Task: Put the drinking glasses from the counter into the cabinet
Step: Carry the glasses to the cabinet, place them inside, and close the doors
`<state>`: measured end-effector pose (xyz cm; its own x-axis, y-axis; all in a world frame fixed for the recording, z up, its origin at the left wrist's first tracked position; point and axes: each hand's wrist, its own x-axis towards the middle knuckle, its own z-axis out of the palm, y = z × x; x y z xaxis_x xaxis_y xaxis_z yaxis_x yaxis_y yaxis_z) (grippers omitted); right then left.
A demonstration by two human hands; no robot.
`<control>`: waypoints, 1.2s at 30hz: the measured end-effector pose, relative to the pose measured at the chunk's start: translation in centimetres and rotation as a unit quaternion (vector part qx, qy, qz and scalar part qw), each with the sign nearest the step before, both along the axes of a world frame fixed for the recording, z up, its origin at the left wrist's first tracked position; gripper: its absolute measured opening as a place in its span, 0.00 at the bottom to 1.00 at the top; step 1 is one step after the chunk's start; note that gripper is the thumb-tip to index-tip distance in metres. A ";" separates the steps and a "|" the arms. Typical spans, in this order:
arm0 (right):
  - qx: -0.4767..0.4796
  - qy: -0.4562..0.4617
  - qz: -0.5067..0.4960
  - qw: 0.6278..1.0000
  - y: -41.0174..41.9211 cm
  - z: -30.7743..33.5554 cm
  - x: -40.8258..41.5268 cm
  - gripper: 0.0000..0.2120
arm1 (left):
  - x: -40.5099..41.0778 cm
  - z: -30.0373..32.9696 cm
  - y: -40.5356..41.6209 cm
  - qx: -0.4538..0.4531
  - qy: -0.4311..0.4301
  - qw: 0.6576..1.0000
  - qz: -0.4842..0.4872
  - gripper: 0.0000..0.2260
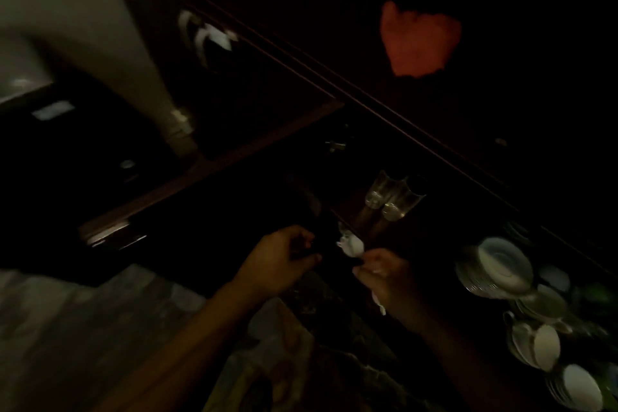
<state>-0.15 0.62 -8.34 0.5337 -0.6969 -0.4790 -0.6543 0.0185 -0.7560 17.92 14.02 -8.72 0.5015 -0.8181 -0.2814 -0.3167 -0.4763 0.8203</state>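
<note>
Darkness and blur cover most of your view, so only a few things read clearly. Your left hand [281,261] is raised near the middle of the frame with its fingers curled inward; whether it grips anything you cannot tell, since what lies under the fingertips is lost in shadow. Your right hand [384,274] sits just beside it, fingers pinched around a small white thing [351,246] that sticks up past the knuckles, with another white bit showing below the palm; what it is cannot be made out. Above and between your hands, two drinking glasses [394,194] stand side by side, touching or nearly so, on a dark wooden shelf [351,204] inside the cabinet [207,164]. To the right of your right hand, stacked white plates [495,267] and white cups [541,348] crowd the lower right edge. A reddish blurred shape [418,40] glows in the dark upper right, well apart from both hands.
</note>
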 end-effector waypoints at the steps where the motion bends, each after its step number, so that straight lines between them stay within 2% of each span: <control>1: 0.011 -0.013 0.043 0.999 2.1 1.0 0.0 0.09 | -0.6 1.6 3.5 0.012 -0.024 0.999 0.021 0.12; 4: -0.034 -0.026 0.242 0.969 8.4 4.6 0.1 0.08 | -4.1 6.2 14.0 0.061 -0.119 0.985 0.113 0.16; 6: -0.112 -0.057 0.362 0.924 13.1 7.4 0.7 0.06 | -7.6 9.4 21.5 0.089 -0.171 0.960 0.202 0.16; 8: -0.171 -0.103 0.464 0.863 18.6 10.5 1.0 0.06 | -12.3 12.9 29.1 0.122 -0.216 0.920 0.304 0.15; 11: -0.204 -0.160 0.609 0.750 28.8 15.0 -0.4 0.08 | -21.8 17.7 39.7 0.183 -0.243 0.843 0.444 0.16; 14: -0.230 -0.217 0.709 0.630 38.3 18.1 -3.0 0.11 | -31.1 20.7 47.5 0.229 -0.226 0.775 0.545 0.17; 17: -0.245 -0.254 0.805 0.477 48.7 20.1 -8.0 0.11 | -42.4 22.5 54.5 0.263 -0.214 0.689 0.640 0.17; 19: -0.233 -0.268 0.848 0.394 54.6 21.3 -11.4 0.11 | -48.7 22.7 58.1 0.299 -0.198 0.634 0.685 0.17; 22: -0.241 -0.285 0.888 0.269 66.1 22.0 -19.9 0.11 | -61.0 22.1 64.4 0.339 -0.163 0.527 0.762 0.17; 24: -0.248 -0.297 0.891 0.236 71.0 22.5 -23.8 0.12 | -66.0 21.6 67.1 0.358 -0.152 0.484 0.784 0.17; 28: -0.236 -0.327 0.904 0.143 83.7 20.8 -36.9 0.14 | -80.9 19.8 74.4 0.375 -0.098 0.387 0.837 0.20; 34: -0.208 -0.305 0.929 0.018 98.0 18.8 -54.9 0.16 | -100.2 17.5 82.3 0.402 -0.021 0.260 0.878 0.19; 36: -0.202 -0.304 0.931 -0.005 100.8 18.5 -58.5 0.17 | -104.1 16.9 83.6 0.408 0.002 0.227 0.884 0.19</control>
